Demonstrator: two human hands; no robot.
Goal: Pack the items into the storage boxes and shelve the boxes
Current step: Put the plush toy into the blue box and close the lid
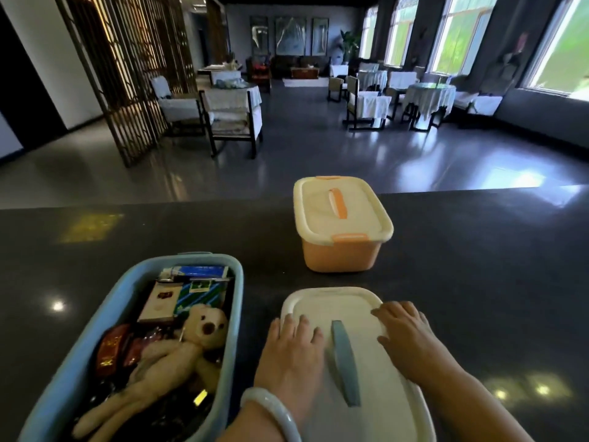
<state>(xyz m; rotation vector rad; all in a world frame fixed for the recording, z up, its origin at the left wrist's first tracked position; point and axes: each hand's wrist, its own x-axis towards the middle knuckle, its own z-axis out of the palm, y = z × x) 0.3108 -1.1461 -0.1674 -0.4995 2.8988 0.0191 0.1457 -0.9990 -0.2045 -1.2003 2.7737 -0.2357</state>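
Both hands lie flat w/ straight fingers on white lid, lower centre: left hand, right hand, gripping nothing. Blue box, lower left, is full & open. Lift lid level by both edges, seat squarely, avoid trapping teddy.

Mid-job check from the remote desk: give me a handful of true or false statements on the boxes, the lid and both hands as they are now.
1. The blue storage box is open and holds a teddy bear. True.
2. The orange storage box has no lid on. False: its white lid is on.
3. Both the left hand and right hand rest flat on the white lid with the blue handle. True.
4. That lid sits on the blue box. False: it lies on the dark countertop, right of the box.
5. The right hand grips the blue handle. False: the handle lies untouched between the hands.
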